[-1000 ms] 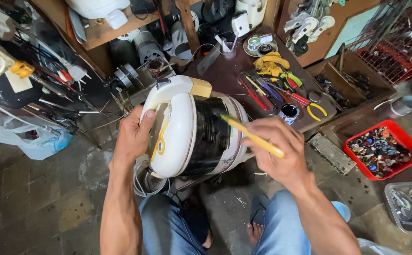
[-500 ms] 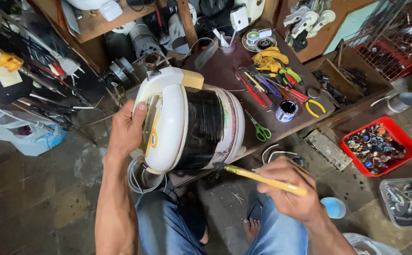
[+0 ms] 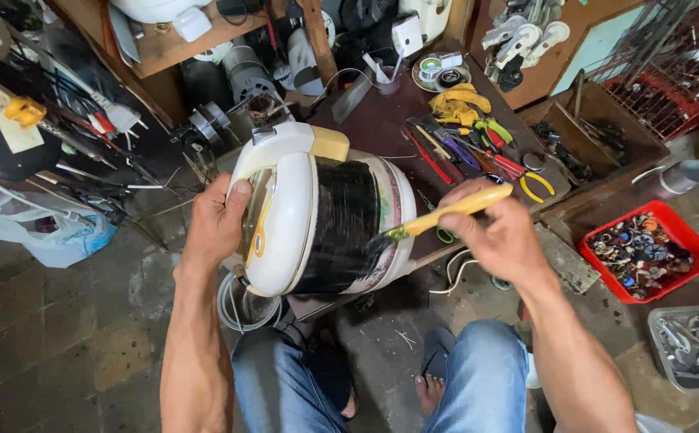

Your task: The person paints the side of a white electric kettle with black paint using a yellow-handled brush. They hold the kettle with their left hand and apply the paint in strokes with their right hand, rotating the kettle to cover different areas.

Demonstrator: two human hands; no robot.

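Gripping the lid end of a white rice cooker (image 3: 317, 220) lying sideways, the left hand (image 3: 215, 224) hides its front. The right hand (image 3: 498, 232) clasps a yellow-handled brush (image 3: 446, 212), bristles touching the cooker's black side; the cooker's underside is hidden.

Single head-worn view, looking steeply down from above the person's own forearms and knees. It faces forward over a cluttered table (image 3: 381, 128) at close range. Floor (image 3: 69, 321) fills the lower left.

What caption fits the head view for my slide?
Left hand steadies a white rice cooker on its side while the right hand brushes its black band with a yellow-handled brush.
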